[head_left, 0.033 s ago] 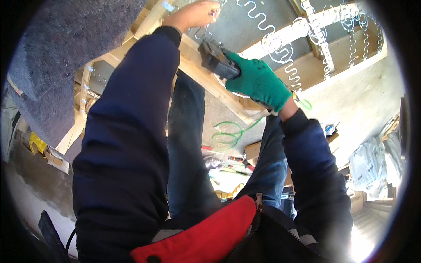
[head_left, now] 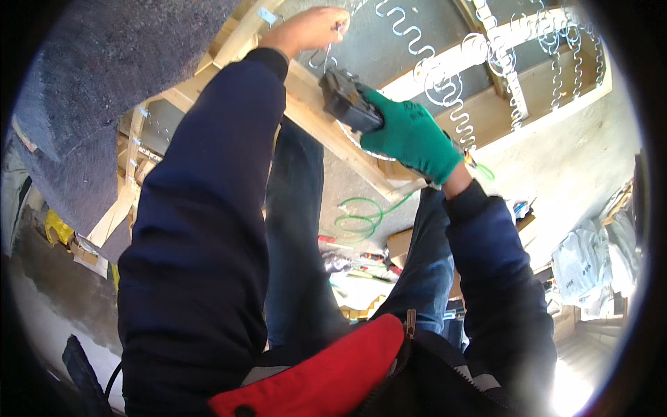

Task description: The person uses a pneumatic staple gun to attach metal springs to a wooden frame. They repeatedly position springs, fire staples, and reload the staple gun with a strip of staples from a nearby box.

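My bare left hand (head_left: pixel 313 29) is closed, its fingertips pinching the end of a zigzag wire spring (head_left: pixel 329 54) above a light wooden frame rail (head_left: pixel 333 137). In a green work glove, my right hand (head_left: pixel 413 139) grips a black nail or staple gun (head_left: pixel 349 103). The gun's black body lies over the rail, its front just below the left hand and close to the wire. The glove hides the gun's handle and trigger. More zigzag springs (head_left: pixel 410 35) stretch across the frame to the right of my hands.
A green coiled air hose (head_left: pixel 361 219) hangs below the rail. Dark grey fabric (head_left: pixel 125 83) covers the left side. Metal clips (head_left: pixel 267 15) sit along the wood. Tools and scraps (head_left: pixel 361 271) lie between my legs, with plastic-wrapped bundles (head_left: pixel 583 257) at the right.
The whole view has shifted very slightly, and the gun sits a touch lower and further right in it. Both hands keep their hold.
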The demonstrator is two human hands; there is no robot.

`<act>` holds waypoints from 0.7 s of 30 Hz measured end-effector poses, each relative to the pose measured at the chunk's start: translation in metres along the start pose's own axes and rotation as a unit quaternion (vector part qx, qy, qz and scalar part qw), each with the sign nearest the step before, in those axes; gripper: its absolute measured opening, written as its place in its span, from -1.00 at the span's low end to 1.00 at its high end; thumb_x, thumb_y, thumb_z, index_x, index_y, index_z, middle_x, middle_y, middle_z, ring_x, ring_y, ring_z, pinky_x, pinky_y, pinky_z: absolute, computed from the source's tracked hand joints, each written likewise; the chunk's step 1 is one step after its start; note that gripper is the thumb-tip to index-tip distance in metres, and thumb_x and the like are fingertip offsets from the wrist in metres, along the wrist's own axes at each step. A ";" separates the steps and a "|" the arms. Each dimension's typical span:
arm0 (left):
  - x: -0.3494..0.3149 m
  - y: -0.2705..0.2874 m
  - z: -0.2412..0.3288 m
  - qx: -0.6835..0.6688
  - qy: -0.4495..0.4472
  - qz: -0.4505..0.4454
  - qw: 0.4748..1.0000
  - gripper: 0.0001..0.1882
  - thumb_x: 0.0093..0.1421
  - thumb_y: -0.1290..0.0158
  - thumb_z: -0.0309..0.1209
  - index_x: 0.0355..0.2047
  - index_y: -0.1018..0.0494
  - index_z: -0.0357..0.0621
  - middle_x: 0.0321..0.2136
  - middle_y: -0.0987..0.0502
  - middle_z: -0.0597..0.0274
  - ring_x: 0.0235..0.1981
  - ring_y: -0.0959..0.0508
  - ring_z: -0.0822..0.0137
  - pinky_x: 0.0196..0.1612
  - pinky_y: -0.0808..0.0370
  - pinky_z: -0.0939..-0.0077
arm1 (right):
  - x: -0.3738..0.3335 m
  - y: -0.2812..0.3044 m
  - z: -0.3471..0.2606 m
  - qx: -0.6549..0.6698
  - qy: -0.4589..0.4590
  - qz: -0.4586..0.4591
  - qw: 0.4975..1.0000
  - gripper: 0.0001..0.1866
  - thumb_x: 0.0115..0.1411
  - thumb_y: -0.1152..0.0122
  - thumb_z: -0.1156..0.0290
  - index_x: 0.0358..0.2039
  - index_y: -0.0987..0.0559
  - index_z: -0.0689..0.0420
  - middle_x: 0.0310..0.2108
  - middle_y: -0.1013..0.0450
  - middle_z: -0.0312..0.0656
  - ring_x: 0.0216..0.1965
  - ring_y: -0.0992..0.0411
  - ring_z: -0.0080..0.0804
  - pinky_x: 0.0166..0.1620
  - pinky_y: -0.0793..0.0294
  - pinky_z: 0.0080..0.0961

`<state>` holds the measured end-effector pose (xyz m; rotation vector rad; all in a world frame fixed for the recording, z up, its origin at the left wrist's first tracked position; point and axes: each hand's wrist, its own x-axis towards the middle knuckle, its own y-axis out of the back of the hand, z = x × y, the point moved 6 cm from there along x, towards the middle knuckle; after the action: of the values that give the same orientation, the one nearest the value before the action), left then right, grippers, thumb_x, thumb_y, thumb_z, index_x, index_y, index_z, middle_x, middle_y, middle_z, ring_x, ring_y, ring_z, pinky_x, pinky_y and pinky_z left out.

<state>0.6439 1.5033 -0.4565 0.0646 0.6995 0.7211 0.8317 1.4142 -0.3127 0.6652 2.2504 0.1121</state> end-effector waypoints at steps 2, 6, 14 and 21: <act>-0.003 0.002 0.001 -0.014 0.018 0.017 1.000 -0.89 0.20 -0.14 -0.51 -0.30 -0.41 -0.14 -0.44 -0.54 0.12 -0.47 -0.61 0.17 -0.36 -0.49 0.17 | -0.005 0.009 0.005 -0.025 -0.030 0.007 0.999 -0.29 0.06 -0.36 0.10 0.24 -0.52 0.07 -0.18 -0.62 0.19 -0.18 -0.63 0.18 -0.05 -0.60 -0.06; -0.003 0.002 0.001 0.006 0.019 0.022 1.000 -0.94 0.24 -0.07 -0.51 -0.30 -0.41 -0.12 -0.42 -0.53 0.15 -0.44 -0.61 0.22 -0.29 -0.50 0.25 | 0.000 0.019 0.014 0.001 -0.072 0.013 0.997 -0.38 0.07 -0.34 0.14 0.17 -0.55 0.06 -0.26 -0.63 0.15 -0.20 -0.63 0.15 -0.07 -0.60 -0.08; -0.002 -0.003 -0.001 -0.014 0.003 0.043 0.999 -0.91 0.18 -0.11 -0.51 -0.30 -0.45 -0.12 -0.41 -0.57 0.04 -0.33 -0.57 -0.02 -0.26 -0.45 0.11 | 0.030 0.006 0.011 -0.017 -0.051 -0.069 0.996 -0.37 0.06 -0.32 0.10 0.15 -0.58 0.07 -0.21 -0.64 0.17 -0.13 -0.62 0.15 -0.01 -0.59 -0.10; 0.005 -0.009 0.014 0.008 -0.056 0.021 0.998 -0.90 0.19 -0.09 -0.56 -0.30 -0.40 -0.17 -0.44 -0.52 0.11 -0.36 -0.56 0.12 -0.24 -0.46 0.20 | 0.025 -0.018 -0.003 -0.072 -0.031 -0.039 0.996 -0.41 0.08 -0.30 0.08 0.08 -0.58 0.14 -0.21 -0.64 0.13 -0.11 -0.62 0.13 0.01 -0.58 -0.04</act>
<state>0.6600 1.5023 -0.4508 0.1345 0.5975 0.7466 0.8079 1.4109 -0.3322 0.4961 2.1826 0.2105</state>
